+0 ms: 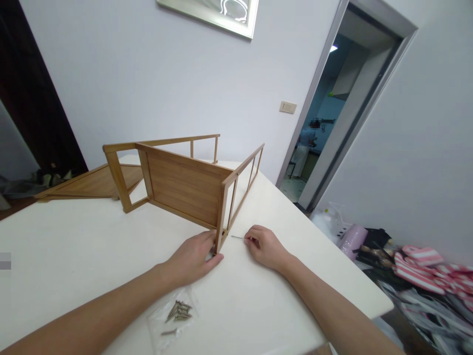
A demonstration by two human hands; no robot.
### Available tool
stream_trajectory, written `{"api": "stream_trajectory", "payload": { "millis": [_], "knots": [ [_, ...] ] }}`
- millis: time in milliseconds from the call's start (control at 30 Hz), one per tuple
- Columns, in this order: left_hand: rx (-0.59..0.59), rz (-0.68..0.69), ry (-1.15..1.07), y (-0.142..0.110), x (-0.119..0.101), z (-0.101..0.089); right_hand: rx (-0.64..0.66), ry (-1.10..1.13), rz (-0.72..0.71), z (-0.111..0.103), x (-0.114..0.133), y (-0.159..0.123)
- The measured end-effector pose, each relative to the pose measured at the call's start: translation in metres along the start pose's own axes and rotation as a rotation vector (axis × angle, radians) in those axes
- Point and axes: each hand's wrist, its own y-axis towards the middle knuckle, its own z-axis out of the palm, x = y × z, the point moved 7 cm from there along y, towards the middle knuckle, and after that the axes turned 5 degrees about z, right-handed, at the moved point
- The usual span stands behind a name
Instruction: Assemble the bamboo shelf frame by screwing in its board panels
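- Step in hand, seemingly: holding the wooden frame point(185, 190), mid-bench point(92, 246), for work at its near right corner; next calls for precise alignment.
- Left grip point(195, 256) clasps that corner; right grip point(265, 246) pinches a thin metal rod point(237, 237), just apart.
- Screws point(180, 311) with clear bag point(159, 323) near; panel point(92, 182) far left; nothing visibly blocks the rod.

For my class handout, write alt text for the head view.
The left hand holds a wooden frame on a white table; the right hand pinches a thin rod beside the frame. Screws lie in or on a clear bag.
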Motion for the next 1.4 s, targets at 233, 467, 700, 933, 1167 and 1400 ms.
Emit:
{"api": "stream_trajectory", "payload": {
  "millis": [233,467,700,933,1167,1400],
  "knots": [
    [-0.015,0.009,-0.005,0.0,0.001,0.0,-0.033,0.248,0.221,-0.001,-0.015,0.002],
    [-0.009,0.007,-0.011,0.0,0.0,-0.001,-0.056,0.282,0.247,0.005,-0.016,0.0],
    [0.002,-0.007,-0.004,-0.001,0.002,0.001,-0.042,0.06,0.077,0.006,-0.001,-0.001],
    [-0.031,0.01,-0.017,-0.001,0.001,0.0,-0.06,-0.02,0.036,0.009,0.005,-0.002],
    [-0.019,0.0,-0.017,0.0,0.001,0.0,-0.031,0.041,0.033,0.008,0.009,-0.002],
    [0.002,-0.02,0.002,0.0,0.001,0.0,0.0,0.202,0.154,0.01,-0.005,0.001]
  ]
}}
